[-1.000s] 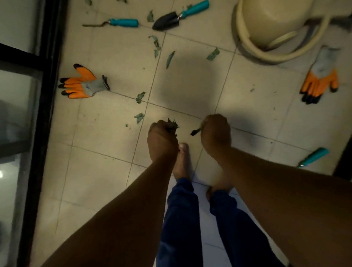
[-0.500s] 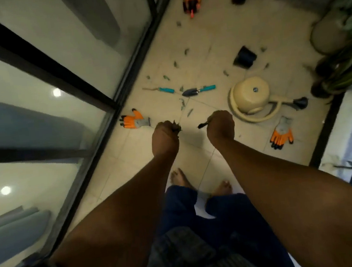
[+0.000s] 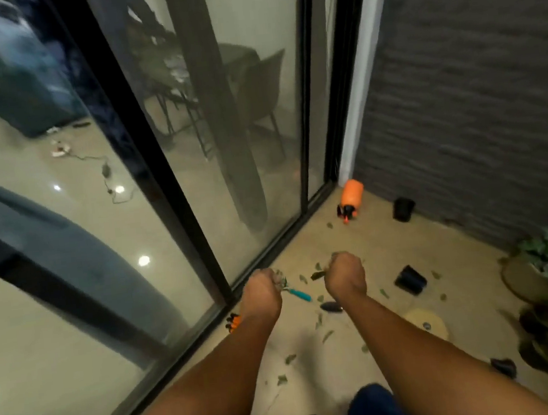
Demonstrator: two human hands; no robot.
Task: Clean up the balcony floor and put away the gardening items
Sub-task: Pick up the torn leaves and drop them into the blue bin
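Balcony tiles (image 3: 363, 235) lie strewn with leaves (image 3: 326, 336). Our left hand (image 3: 262, 291) and right hand (image 3: 344, 272) are fisted around gathered scraps. We judge loose bits could slip out while carried.

Leaves (image 3: 326, 336) litter the floor (image 3: 364, 238) right of the glass door (image 3: 245, 142).

Dim, motion-blurred, wide-angle-warped view; ceiling lights glare off glass.

no legible text, label, brand, number or sign is found in the head view. the orange sprayer bottle (image 3: 351, 196), the black pots (image 3: 403, 208) and the cream watering can (image 3: 428, 322) show no readable marking; the frame is motion-blurred.
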